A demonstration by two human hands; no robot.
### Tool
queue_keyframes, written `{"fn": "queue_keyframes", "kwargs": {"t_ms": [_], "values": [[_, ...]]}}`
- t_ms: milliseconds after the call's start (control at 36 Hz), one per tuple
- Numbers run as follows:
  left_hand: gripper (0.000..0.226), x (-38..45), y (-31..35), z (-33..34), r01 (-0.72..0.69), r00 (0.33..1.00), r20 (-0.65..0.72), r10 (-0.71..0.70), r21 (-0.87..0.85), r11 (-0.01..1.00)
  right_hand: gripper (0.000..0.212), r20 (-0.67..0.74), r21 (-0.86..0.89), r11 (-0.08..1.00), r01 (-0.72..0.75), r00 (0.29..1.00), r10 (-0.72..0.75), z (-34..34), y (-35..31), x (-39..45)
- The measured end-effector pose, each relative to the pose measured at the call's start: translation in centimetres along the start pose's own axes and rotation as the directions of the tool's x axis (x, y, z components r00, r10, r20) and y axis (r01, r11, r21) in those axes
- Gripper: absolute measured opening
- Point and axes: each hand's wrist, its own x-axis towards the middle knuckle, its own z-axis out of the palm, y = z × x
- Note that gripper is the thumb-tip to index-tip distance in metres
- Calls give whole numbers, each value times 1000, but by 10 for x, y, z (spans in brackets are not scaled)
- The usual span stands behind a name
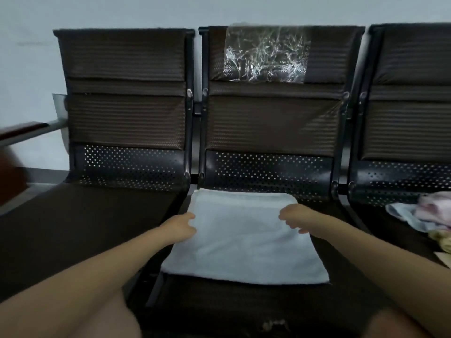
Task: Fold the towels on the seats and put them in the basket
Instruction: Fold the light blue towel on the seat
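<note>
Nearest, two bare forearms reach forward over the middle seat (244,311). On that seat lies a pale folded towel (244,250), flat, its far edge close to the perforated backrest. The left hand (181,228) rests at the towel's left edge, its grip curled onto the cloth there. The right hand (292,217) sits over the towel's far right corner, fingers loosely bent; whether its grip is grasping the cloth, I cannot tell. Further right, a heap of unfolded towels (424,213) lies on the right seat (371,215). Beyond, crinkled plastic wrap (266,53) covers the middle backrest.
</note>
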Motion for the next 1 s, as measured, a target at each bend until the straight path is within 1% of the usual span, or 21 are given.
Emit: {"fn": "queue_keyframes", "kwargs": {"t_ms": [56,111,167,222,278,361,417,472,500,556,611,667,722,778,889,1000], "values": [[61,-14,-6,6,7,1000,28,-8,34,999,36,76,-100,994,37,997,-29,13,8,-18],[59,-23,-11,12,17,999,35,-19,69,997,38,150,-153,986,63,988,-40,21,22,-29],[52,-32,-13,17,17,999,25,-20,103,995,40,172,-171,983,65,984,-35,24,40,-36],[49,-39,-15,21,14,1000,5,-15,105,994,45,122,-167,985,48,992,-28,23,60,-38],[49,-45,-18,23,16,999,-40,-13,68,998,57,66,-139,990,4,998,5,21,79,-39],[51,-48,-22,23,-3,994,-109,-6,-80,997,71,7,-66,996,-65,998,66,20,97,-44],[53,-51,-27,20,7,992,-121,-35,-226,974,67,-18,63,995,-73,997,75,19,100,-45],[52,-53,-32,17,29,992,-103,-68,-336,942,57,-2,249,965,-87,996,90,18,100,-46],[51,-55,-33,15,38,993,-90,-76,-366,930,50,12,304,950,-74,997,74,17,99,-47],[49,-58,-35,13,39,992,-93,-82,-394,918,33,27,300,954,-31,999,24,17,97,-48],[45,-62,-36,11,28,989,-125,-81,-380,924,20,29,295,956,-3,1000,-6,18,95,-48],[45,-66,-38,11,6,986,-157,-59,-320,948,18,40,260,965,23,999,-34,20,94,-48],[47,-72,-44,11,-4,986,-162,-34,-229,973,18,49,164,984,65,996,-74,19,94,-50],[49,-80,-52,12,-9,989,-149,-17,-168,986,19,45,81,992,98,994,-101,18,96,-52],[52,-99,-64,18,-26,995,-101,14,-119,992,19,35,-37,990,132,991,-131,13,105,-56],[60,-110,-67,24,-40,998,-55,37,-46,998,20,97,-84,979,187,979,-179,15,108,-64]]}}
